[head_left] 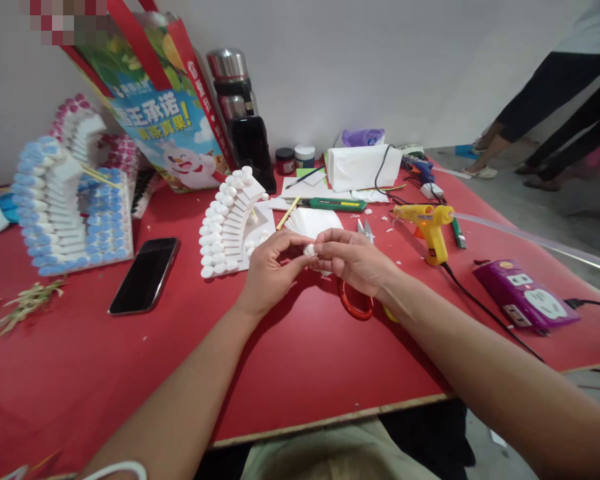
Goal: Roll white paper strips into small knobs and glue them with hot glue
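1 printed carrier bag (155, 113) is leaning behind and left of the white stair model (233, 223), its contents hidden. Just right of the model, the left hand (270, 270) is pinching a small white piece (309, 250) from the left and the right hand (353, 260) is pinching it from the right. Both sets of fingertips are clamped on it, equally near. Its long axis is too small to tell. Farther right, a yellow glue gun (430, 227) is standing.

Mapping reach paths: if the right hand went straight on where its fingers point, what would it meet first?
Probably the left hand: the right hand points left at it, both pinching one small white piece.
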Available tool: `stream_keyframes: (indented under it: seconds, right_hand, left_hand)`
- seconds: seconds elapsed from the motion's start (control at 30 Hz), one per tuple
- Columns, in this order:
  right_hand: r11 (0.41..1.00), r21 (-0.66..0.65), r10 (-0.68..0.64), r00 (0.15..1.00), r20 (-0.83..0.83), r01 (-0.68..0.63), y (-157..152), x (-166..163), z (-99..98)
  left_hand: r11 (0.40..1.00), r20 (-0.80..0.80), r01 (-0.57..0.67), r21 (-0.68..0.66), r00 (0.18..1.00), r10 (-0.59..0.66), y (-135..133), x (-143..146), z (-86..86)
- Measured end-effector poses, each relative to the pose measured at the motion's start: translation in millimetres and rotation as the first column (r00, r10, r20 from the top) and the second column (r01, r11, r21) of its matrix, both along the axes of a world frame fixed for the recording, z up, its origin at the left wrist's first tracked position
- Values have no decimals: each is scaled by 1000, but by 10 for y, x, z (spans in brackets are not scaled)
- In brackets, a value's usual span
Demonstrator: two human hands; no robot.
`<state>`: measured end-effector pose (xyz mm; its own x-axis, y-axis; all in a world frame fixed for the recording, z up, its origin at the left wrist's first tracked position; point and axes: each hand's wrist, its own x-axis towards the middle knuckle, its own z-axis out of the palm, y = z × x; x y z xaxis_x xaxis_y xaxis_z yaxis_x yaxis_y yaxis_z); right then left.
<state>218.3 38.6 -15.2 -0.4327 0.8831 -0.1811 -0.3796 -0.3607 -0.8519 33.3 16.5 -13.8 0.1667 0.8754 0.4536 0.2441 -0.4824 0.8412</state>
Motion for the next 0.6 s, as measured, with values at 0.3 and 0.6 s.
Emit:
stream_keyframes:
  seconds: [0.3,0.6]
  right_hand:
    - [997,-16,-81,997,1,81,-1,-31,10]
    - [997,-3,-76,997,2,76,7,-35,-28]
  left_hand:
    - [975,176,63,-212,984,-26,12,22,-77]
    - [974,169,27,-224,985,11,-6,28,-29]
